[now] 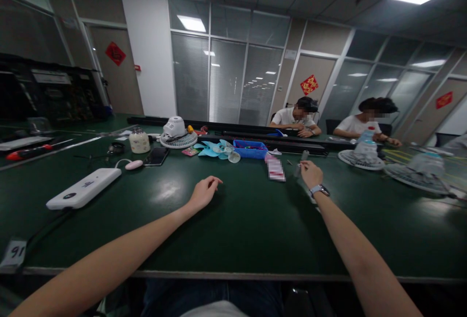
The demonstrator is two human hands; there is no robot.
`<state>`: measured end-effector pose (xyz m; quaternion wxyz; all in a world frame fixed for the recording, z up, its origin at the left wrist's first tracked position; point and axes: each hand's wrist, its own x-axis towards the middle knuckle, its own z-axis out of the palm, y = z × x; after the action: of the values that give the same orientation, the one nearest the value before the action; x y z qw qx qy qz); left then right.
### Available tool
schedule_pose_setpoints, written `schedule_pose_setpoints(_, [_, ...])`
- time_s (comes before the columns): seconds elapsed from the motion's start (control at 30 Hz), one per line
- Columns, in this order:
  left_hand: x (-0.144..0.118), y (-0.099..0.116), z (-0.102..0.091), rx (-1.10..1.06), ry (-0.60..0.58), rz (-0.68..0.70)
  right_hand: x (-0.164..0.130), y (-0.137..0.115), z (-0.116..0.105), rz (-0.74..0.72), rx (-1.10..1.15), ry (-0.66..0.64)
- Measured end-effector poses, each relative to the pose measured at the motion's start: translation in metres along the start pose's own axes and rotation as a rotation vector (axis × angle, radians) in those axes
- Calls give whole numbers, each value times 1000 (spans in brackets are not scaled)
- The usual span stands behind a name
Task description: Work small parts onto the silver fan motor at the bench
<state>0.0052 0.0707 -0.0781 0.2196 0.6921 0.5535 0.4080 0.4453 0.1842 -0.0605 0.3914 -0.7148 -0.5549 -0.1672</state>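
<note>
My left hand [205,191] hovers over the green table with nothing in it, its fingers loosely stretched and partly apart. My right hand [311,173], with a watch on the wrist, is further right and forward. Its fingers are pinched together at a small greyish, partly see-through object [297,170], too small and dim to name. A grey upright piece [305,154] stands just behind those fingertips. Left of the right hand lies a pink and white packet [275,168]. Light-blue fan blades [213,149] and a blue tray [250,149] with small parts are beyond my hands.
A white fan body [175,127] on its grille, a cream jar [139,142], a phone [156,156] and a white power strip [85,188] are at the left. More fan parts [361,159] stand right. Two people sit across the table [233,239].
</note>
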Motion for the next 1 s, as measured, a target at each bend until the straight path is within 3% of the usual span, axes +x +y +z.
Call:
schedule_pose_setpoints(0.4, [1,-1,0,14,-19,19,-8,3,8,-10,56,-24])
schedule_pose_setpoints(0.6, [0,0,0,8,-17,19,-8,6,15,138,160,-73])
schedule_pose_setpoints(0.73, [0,-2,0,-4,-32,10,-10,2,8,142,228,-36])
schedule_pose_setpoints(0.87, [-1,1,-1,-22,-67,22,-25,-35,-8,32,431,-3])
schedule_pose_setpoints(1.0, [-7,13,-3,-21,-79,80,-68,-106,-24,-153,784,-174])
